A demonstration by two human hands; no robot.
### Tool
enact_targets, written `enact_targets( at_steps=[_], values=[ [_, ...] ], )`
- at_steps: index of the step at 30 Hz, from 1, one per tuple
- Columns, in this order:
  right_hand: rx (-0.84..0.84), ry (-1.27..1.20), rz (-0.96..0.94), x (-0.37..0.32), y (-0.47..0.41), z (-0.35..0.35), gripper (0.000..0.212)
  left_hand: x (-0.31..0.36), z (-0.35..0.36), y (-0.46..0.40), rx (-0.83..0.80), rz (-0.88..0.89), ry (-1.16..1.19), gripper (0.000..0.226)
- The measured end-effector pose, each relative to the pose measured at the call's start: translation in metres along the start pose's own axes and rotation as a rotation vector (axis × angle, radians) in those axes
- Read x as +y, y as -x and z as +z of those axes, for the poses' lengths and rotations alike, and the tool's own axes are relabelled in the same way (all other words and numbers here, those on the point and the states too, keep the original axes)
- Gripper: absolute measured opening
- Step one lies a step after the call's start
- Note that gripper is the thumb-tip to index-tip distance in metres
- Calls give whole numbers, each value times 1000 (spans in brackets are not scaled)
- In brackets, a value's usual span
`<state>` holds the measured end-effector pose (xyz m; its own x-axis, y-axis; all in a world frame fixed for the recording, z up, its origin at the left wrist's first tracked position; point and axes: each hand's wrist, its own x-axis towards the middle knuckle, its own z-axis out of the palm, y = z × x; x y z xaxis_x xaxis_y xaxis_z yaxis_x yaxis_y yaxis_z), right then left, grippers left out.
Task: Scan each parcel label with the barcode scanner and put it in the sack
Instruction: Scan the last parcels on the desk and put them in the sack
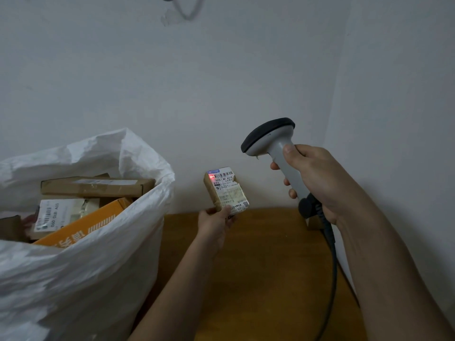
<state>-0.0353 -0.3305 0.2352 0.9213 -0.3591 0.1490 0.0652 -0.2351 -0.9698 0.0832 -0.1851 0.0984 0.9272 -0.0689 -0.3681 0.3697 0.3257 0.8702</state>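
My left hand (214, 221) holds a small brown parcel (225, 190) by its lower end, upright above the table, its white label facing me. A red scan dot glows near the label's top left, beside the barcode. My right hand (317, 179) grips the handle of a grey barcode scanner (270, 139), whose dark head points left and down toward the parcel. The scanner's black cable (331, 262) hangs down along my right forearm. A white woven sack (98, 254) stands open at the left, to the left of the parcel.
Inside the sack lie several parcels: a long brown box (98, 187), an orange box (81, 223) and a labelled packet (57, 214). A wooden table (266, 279) sits under my hands, against a pale wall corner at the right.
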Motion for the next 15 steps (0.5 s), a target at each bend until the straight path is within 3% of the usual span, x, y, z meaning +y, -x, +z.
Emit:
enact_targets(
  at_steps=[15],
  values=[
    [38,69,-89,-31,18,22,34,30,-13,19,-92,65,4,39]
  ],
)
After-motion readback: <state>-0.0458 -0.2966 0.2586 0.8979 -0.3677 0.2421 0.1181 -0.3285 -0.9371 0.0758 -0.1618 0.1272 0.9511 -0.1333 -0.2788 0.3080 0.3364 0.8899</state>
